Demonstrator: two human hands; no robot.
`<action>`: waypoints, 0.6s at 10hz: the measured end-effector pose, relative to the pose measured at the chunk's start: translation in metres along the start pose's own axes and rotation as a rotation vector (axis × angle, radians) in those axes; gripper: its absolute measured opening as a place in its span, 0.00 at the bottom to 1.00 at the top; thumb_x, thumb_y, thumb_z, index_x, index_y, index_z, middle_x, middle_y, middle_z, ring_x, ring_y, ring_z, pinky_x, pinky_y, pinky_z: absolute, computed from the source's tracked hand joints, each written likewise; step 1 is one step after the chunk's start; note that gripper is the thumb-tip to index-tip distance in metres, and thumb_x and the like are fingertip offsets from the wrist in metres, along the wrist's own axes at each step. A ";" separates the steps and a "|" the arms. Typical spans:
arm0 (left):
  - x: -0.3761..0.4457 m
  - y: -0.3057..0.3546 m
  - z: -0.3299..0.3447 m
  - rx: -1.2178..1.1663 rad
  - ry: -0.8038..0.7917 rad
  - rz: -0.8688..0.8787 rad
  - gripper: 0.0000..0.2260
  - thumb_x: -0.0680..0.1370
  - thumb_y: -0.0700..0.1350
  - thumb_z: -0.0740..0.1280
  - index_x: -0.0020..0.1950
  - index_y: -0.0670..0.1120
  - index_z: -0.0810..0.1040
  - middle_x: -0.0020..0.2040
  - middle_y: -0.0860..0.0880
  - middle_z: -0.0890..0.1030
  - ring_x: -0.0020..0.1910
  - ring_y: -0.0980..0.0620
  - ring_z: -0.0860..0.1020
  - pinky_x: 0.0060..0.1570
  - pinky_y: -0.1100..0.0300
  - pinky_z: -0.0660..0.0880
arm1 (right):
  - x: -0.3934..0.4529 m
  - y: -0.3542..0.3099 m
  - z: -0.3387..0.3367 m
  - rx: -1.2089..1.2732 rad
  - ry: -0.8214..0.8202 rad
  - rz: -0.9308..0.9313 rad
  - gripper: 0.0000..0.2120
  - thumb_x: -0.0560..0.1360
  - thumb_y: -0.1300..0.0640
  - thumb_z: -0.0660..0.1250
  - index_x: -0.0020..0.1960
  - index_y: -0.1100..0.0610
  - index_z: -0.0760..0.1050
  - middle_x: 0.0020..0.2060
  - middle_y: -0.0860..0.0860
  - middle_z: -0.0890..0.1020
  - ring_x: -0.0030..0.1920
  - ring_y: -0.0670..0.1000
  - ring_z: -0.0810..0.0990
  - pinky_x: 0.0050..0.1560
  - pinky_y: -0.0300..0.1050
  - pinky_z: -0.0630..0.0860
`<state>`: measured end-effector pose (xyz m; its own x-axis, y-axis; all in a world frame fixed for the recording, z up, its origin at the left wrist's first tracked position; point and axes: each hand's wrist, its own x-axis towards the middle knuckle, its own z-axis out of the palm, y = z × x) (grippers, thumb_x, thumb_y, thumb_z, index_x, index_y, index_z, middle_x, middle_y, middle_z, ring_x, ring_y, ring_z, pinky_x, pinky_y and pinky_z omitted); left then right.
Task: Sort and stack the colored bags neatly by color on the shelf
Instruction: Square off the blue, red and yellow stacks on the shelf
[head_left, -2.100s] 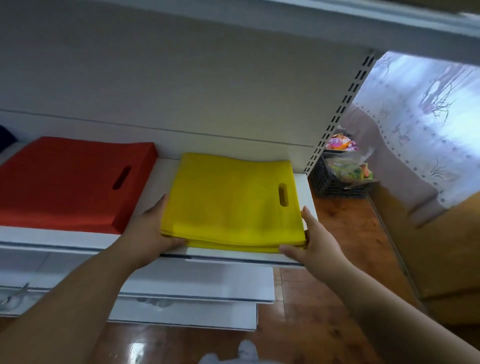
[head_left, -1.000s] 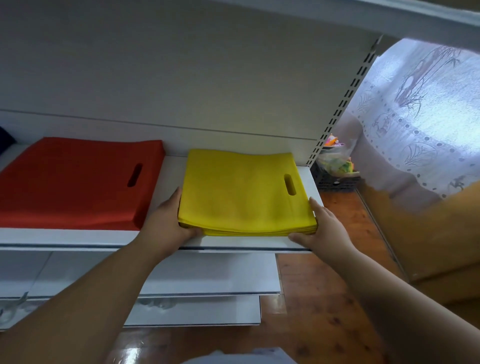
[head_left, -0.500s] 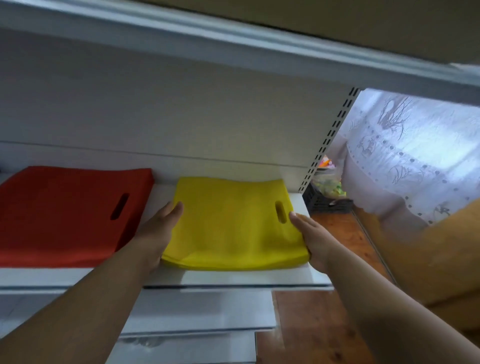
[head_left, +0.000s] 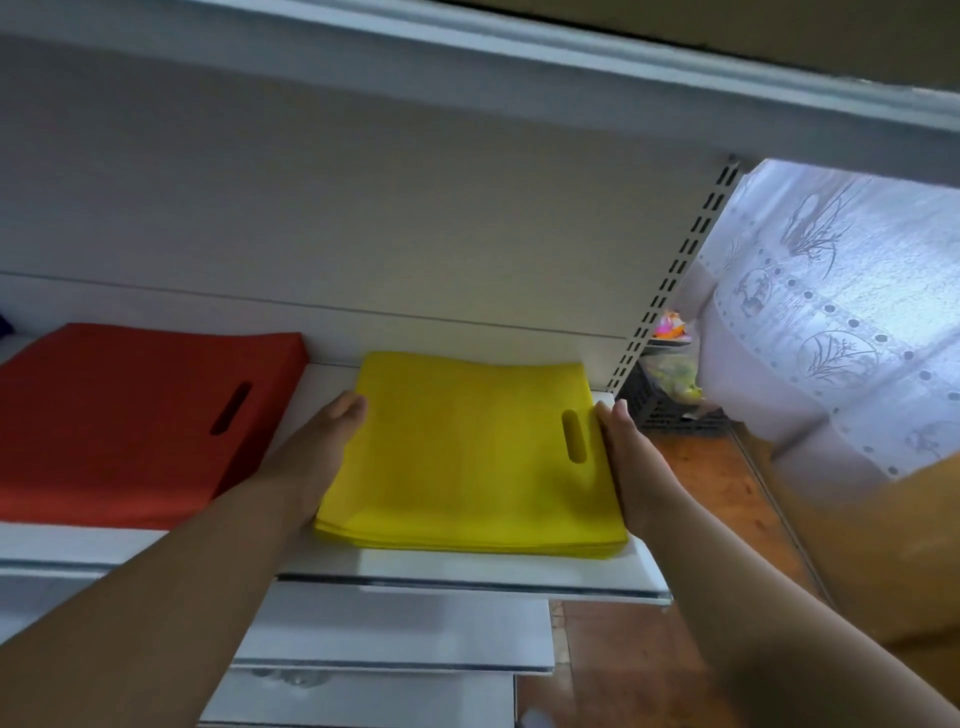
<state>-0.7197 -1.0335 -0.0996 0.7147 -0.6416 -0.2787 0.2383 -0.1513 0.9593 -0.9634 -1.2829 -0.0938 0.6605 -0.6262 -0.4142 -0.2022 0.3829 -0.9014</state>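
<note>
the yellow bags (head_left: 467, 457), squared between a flat left hand (head_left: 317, 457) and flat right hand (head_left: 628, 457) near the shelf (head_left: 493, 571) right front corner, could be buckled if squeezed harder.

This looks like a small shop or stockroom. The white metal shelf (head_left: 467, 574) hangs from a slotted upright rail (head_left: 675, 280) of the kind used in store fittings, with more white shelves below it and one above, and flat bags are laid out on it in same-color piles, a red stack (head_left: 130, 421) beside a yellow stack (head_left: 467, 457). To the right, a lace curtain (head_left: 841, 312) hangs over a reddish tiled floor (head_left: 701, 467), and a dark crate (head_left: 670, 410) holds bright packaged goods.
</note>
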 end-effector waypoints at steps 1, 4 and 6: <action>0.021 -0.012 -0.007 -0.033 0.012 -0.006 0.35 0.67 0.73 0.67 0.71 0.61 0.71 0.71 0.55 0.72 0.70 0.51 0.71 0.69 0.45 0.67 | 0.006 -0.001 -0.001 -0.021 -0.029 -0.039 0.25 0.79 0.35 0.52 0.61 0.52 0.76 0.48 0.50 0.85 0.47 0.50 0.84 0.46 0.49 0.78; 0.030 0.009 0.016 -0.034 0.029 -0.030 0.16 0.84 0.54 0.57 0.66 0.50 0.77 0.58 0.48 0.81 0.57 0.48 0.80 0.61 0.48 0.73 | 0.034 -0.003 0.001 -0.081 -0.003 -0.082 0.27 0.77 0.31 0.53 0.63 0.48 0.72 0.52 0.47 0.82 0.46 0.41 0.83 0.48 0.42 0.79; 0.038 0.010 0.016 -0.038 -0.019 -0.034 0.15 0.83 0.56 0.59 0.59 0.50 0.80 0.49 0.50 0.83 0.49 0.50 0.80 0.55 0.50 0.74 | 0.037 -0.007 0.003 -0.043 0.016 -0.002 0.38 0.69 0.23 0.56 0.69 0.47 0.71 0.57 0.53 0.81 0.56 0.55 0.81 0.58 0.54 0.77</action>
<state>-0.7005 -1.0712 -0.1000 0.6933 -0.6508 -0.3095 0.2872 -0.1444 0.9469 -0.9355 -1.3064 -0.1023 0.6490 -0.6381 -0.4142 -0.2318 0.3526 -0.9066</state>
